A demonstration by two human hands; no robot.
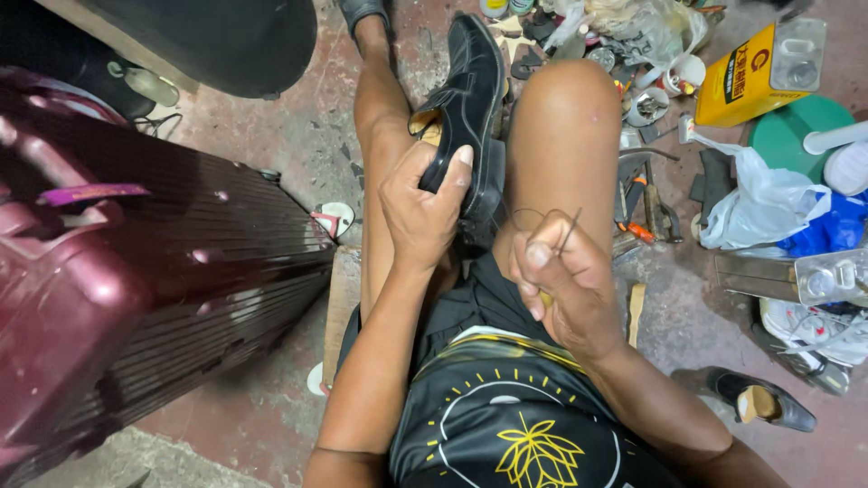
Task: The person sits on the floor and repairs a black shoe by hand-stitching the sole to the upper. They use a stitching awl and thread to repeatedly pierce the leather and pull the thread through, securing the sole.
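A black leather shoe (pixel 470 99) lies between my bare knees, toe pointing away from me. My left hand (pixel 423 210) grips it around the heel end, thumb on the upper. My right hand (pixel 562 282) sits just right of the shoe's heel, over my right thigh. It pinches a thin metal needle (pixel 570 233) with a dark thread (pixel 523 217) looping toward the shoe. A wooden handle shows under its fingers.
A dark red ribbed suitcase (pixel 136 262) fills the left. Tools, pliers (pixel 646 212) and scraps litter the floor at right, with a yellow tin (pixel 741 81), a white plastic bag (pixel 759 199), a green lid (pixel 787 136) and another black shoe (pixel 764 402).
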